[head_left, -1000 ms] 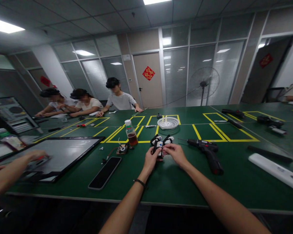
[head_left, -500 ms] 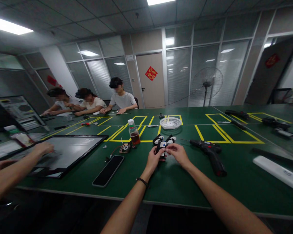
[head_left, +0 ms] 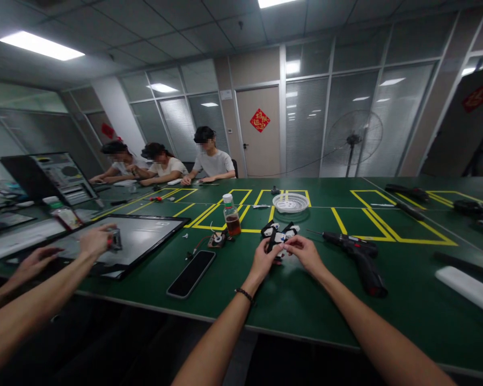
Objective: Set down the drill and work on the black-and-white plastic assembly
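My left hand (head_left: pixel 262 260) is closed round a black-and-white part with several stubby arms (head_left: pixel 279 236), held low over the green table. My right hand (head_left: pixel 304 254) meets it from the other side, thumb and fingertips pinched together at the part's near edge; what exactly lies between those fingertips is too small to make out. Fingers cover much of the part's lower side. To the right lies a black cordless drill (head_left: pixel 356 247), its bit pointing toward my hands. A small motor-like piece with wires (head_left: pixel 217 239) and a dark phone (head_left: pixel 192 274) lie to the left.
A bottle of brown liquid (head_left: pixel 232 220) stands beyond the phone. Farther back is a white plastic basket (head_left: pixel 290 203). At left, a co-worker's hand (head_left: pixel 97 241) holds a tool over a flat panel (head_left: pixel 145 230). A long white object (head_left: pixel 469 289) lies at right.
The view has swung slightly left, so everything sits farther right. My hands keep their hold on the part. The co-worker's hand at left has lifted, showing a tool in it.
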A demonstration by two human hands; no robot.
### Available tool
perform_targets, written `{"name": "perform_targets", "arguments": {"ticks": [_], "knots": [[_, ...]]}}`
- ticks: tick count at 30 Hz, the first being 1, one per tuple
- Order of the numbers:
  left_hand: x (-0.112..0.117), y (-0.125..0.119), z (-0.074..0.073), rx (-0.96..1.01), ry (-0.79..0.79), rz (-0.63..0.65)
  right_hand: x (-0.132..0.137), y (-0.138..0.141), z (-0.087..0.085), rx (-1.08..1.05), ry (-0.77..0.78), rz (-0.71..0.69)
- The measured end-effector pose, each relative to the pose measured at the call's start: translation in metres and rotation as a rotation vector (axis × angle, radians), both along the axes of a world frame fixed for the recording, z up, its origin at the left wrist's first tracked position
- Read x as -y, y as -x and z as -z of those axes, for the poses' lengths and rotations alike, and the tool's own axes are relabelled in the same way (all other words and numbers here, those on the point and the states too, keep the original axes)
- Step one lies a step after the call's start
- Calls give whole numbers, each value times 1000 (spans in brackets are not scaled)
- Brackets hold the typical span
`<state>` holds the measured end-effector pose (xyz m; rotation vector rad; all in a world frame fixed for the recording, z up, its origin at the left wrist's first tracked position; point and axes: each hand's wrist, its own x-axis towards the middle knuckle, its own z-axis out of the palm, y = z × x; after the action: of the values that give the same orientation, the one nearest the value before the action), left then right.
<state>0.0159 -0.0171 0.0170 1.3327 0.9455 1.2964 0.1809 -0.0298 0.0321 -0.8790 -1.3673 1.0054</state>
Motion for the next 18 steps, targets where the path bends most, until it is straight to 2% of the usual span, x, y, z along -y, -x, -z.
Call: {"name": "perform_targets", "arguments": {"ticks": [11,18], "knots": [[3,0,-1,3,10,55,1,0,4,-144,230,-108],[4,1,-1,8,34,157,-1,0,4,-117,174,-90]]}}
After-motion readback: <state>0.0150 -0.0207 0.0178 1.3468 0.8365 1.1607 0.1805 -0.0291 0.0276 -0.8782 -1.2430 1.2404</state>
